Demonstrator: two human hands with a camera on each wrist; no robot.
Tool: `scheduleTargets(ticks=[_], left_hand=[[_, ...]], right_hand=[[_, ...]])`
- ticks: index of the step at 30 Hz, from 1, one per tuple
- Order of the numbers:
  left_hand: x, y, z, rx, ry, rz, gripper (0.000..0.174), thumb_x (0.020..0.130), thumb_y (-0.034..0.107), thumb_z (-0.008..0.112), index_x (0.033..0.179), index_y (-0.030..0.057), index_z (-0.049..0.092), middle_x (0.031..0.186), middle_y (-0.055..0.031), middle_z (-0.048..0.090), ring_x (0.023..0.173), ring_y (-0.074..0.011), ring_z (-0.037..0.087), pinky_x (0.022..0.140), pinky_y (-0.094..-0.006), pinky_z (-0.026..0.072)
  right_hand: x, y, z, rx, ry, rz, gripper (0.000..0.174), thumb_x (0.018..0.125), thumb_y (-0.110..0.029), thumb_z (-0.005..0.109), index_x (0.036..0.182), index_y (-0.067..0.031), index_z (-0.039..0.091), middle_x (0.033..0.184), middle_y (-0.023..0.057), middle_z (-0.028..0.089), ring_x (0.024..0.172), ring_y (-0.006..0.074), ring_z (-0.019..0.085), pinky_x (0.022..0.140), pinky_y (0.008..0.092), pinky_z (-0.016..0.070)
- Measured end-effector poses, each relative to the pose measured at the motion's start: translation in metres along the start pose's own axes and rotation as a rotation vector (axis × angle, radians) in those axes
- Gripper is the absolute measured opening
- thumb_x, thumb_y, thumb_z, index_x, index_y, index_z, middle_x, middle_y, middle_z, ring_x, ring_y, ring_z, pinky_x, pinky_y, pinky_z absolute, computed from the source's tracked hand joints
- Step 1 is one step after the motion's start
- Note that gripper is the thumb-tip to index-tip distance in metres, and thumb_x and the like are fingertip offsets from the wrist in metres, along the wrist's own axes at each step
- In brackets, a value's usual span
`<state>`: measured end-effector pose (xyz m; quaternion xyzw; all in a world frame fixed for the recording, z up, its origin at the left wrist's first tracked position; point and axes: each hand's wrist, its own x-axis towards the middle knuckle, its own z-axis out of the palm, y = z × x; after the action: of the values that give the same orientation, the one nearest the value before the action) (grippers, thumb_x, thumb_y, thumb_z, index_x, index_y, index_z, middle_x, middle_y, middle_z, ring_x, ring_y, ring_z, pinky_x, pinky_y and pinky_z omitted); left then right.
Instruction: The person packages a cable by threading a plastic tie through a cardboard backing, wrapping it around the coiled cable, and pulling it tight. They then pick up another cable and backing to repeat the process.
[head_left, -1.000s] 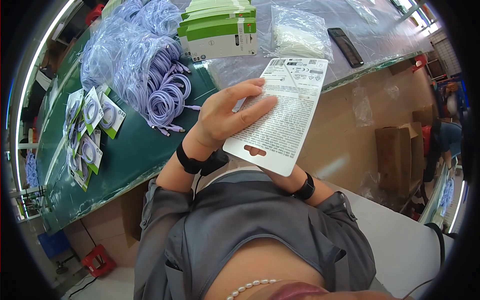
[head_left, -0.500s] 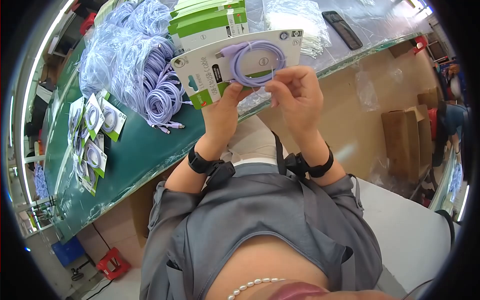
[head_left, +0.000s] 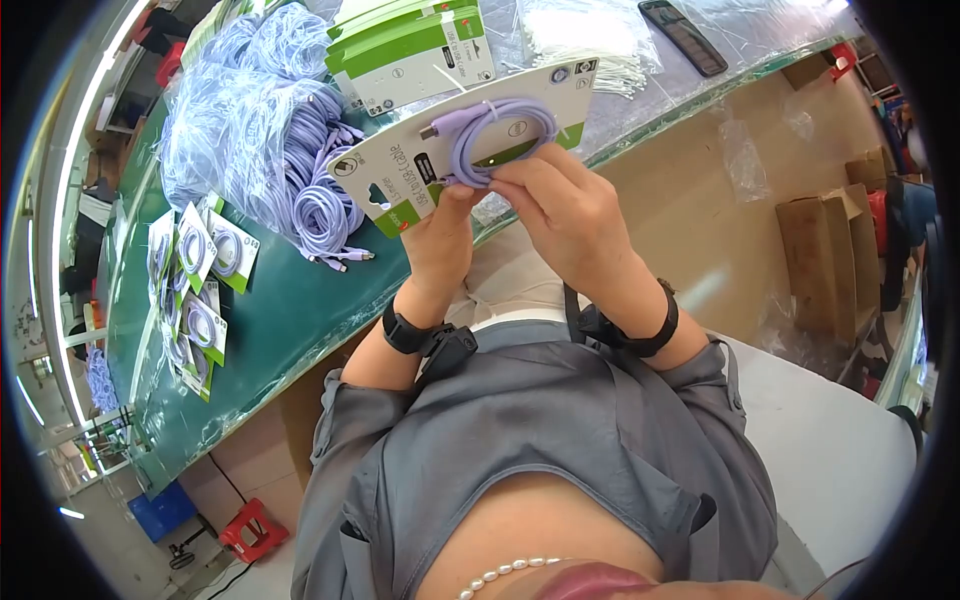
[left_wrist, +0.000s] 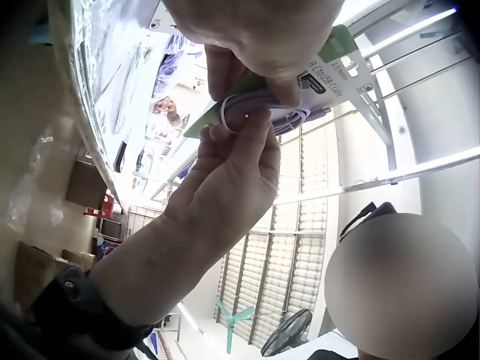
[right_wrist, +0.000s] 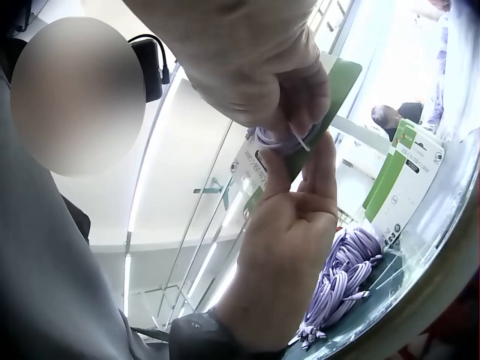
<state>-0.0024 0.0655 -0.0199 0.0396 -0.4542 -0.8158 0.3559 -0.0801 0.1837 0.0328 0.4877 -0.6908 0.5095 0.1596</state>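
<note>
A white and green card (head_left: 400, 150) is held tilted above the table's front edge, with a coiled lilac cable (head_left: 462, 150) on its printed face. The left hand (head_left: 441, 240) grips the card's lower edge, thumb in front and fingers behind. At the coil's lower part, the right hand (head_left: 572, 215) pinches a thin white tie with thumb and forefinger. The right wrist view shows that white tie (right_wrist: 301, 141) at the right hand's (right_wrist: 304, 97) fingertips. In the left wrist view the tie (left_wrist: 223, 112) loops round the coil beside the right hand (left_wrist: 225, 165).
Bagged lilac cables (head_left: 240, 140) lie at the left of the green table (head_left: 290, 310), with finished cable cards (head_left: 205, 325) in front. Behind the held card are stacked cards (head_left: 415, 70), a bag of white ties (head_left: 585, 45) and a phone (head_left: 684, 38). A cardboard box (head_left: 815, 260) stands at right.
The card was turned from its text-covered back to its cable side. Since then the right hand has moved left and closer over the coil, while the left hand keeps its grip.
</note>
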Motion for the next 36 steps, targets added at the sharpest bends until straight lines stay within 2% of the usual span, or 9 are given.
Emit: scheduleTargets(ticks=[6, 10, 19, 23, 27, 30, 34, 35, 36], left_hand=[[-0.001, 0.0, -0.001, -0.052, 0.064, -0.073, 0.043, 0.091, 0.01, 0.056, 0.131, 0.0069, 0.039, 0.119, -0.009, 0.054, 0.103, -0.0202, 0.059, 0.085, -0.0379, 0.0542], [0.002, 0.005, 0.005, -0.028, 0.021, -0.039, 0.046, 0.092, 0.014, 0.057, 0.133, 0.0069, 0.036, 0.121, -0.0092, 0.053, 0.104, -0.0209, 0.059, 0.085, -0.0392, 0.0548], [0.0, 0.004, 0.003, 0.006, 0.018, -0.014, 0.048, 0.09, 0.011, 0.059, 0.133, 0.0064, 0.036, 0.12, -0.0093, 0.053, 0.104, -0.0214, 0.059, 0.086, -0.0389, 0.0551], [-0.002, 0.006, 0.005, 0.016, 0.04, 0.008, 0.045, 0.088, 0.005, 0.06, 0.129, 0.0044, 0.041, 0.115, -0.009, 0.056, 0.101, -0.0192, 0.06, 0.084, -0.0349, 0.0552], [-0.006, 0.001, -0.002, 0.159, 0.078, 0.082, 0.035, 0.085, 0.001, 0.062, 0.118, 0.001, 0.052, 0.105, -0.008, 0.062, 0.092, -0.0156, 0.061, 0.078, -0.0284, 0.0534], [-0.006, 0.0, -0.007, 0.468, 0.005, 0.305, 0.024, 0.082, -0.002, 0.064, 0.106, -0.0009, 0.06, 0.095, -0.0066, 0.065, 0.084, -0.0132, 0.061, 0.073, -0.0247, 0.0504], [-0.008, 0.003, -0.003, 0.48, 0.013, 0.319, 0.02, 0.079, -0.002, 0.067, 0.099, -0.0015, 0.063, 0.089, -0.0059, 0.066, 0.08, -0.0132, 0.061, 0.071, -0.0239, 0.0487], [-0.008, 0.003, -0.004, 0.48, 0.014, 0.319, 0.02, 0.079, -0.002, 0.067, 0.099, -0.0015, 0.063, 0.089, -0.0059, 0.066, 0.08, -0.0132, 0.061, 0.071, -0.0239, 0.0487], [-0.009, 0.001, -0.005, 0.495, -0.008, 0.274, 0.028, 0.082, -0.001, 0.064, 0.109, -0.001, 0.056, 0.1, -0.0075, 0.062, 0.089, -0.0155, 0.06, 0.077, -0.0271, 0.0492]], right_hand=[[-0.004, 0.006, 0.003, -0.001, -0.01, 0.055, 0.014, 0.073, 0.002, 0.069, 0.084, -0.0023, 0.063, 0.073, 0.0081, 0.058, 0.06, 0.0223, 0.058, 0.051, 0.0311, 0.0456], [-0.003, 0.003, -0.003, -0.036, -0.031, 0.062, 0.014, 0.073, 0.002, 0.07, 0.084, -0.0022, 0.062, 0.073, 0.0084, 0.059, 0.059, 0.0225, 0.057, 0.051, 0.0312, 0.0456], [-0.001, 0.0, -0.002, -0.082, -0.043, 0.038, 0.013, 0.073, 0.002, 0.069, 0.083, -0.0018, 0.062, 0.074, 0.0085, 0.059, 0.06, 0.023, 0.058, 0.052, 0.0318, 0.046], [-0.002, 0.0, -0.001, -0.079, -0.044, 0.045, 0.012, 0.073, 0.002, 0.069, 0.082, -0.0017, 0.062, 0.075, 0.0088, 0.059, 0.06, 0.024, 0.059, 0.053, 0.0323, 0.0466], [-0.001, -0.002, -0.003, -0.043, -0.06, 0.07, 0.012, 0.074, 0.002, 0.068, 0.083, -0.0017, 0.061, 0.076, 0.0098, 0.059, 0.062, 0.026, 0.059, 0.055, 0.0332, 0.0473], [-0.001, -0.006, -0.002, 0.031, -0.024, 0.15, 0.012, 0.074, 0.002, 0.067, 0.084, -0.002, 0.061, 0.076, 0.0104, 0.059, 0.063, 0.0275, 0.058, 0.056, 0.0339, 0.0475], [-0.001, -0.005, 0.001, 0.021, -0.021, 0.135, 0.009, 0.076, 0.0, 0.066, 0.083, -0.0019, 0.061, 0.077, 0.0107, 0.059, 0.064, 0.0278, 0.059, 0.056, 0.034, 0.0475], [-0.001, -0.003, 0.002, -0.004, -0.028, 0.109, 0.008, 0.077, 0.0, 0.066, 0.083, -0.0017, 0.06, 0.078, 0.0107, 0.06, 0.065, 0.0276, 0.059, 0.056, 0.0338, 0.0475], [-0.001, -0.002, 0.004, -0.004, -0.029, 0.11, 0.008, 0.077, 0.0, 0.066, 0.083, -0.0017, 0.06, 0.078, 0.0107, 0.06, 0.065, 0.0276, 0.059, 0.056, 0.0338, 0.0475]])
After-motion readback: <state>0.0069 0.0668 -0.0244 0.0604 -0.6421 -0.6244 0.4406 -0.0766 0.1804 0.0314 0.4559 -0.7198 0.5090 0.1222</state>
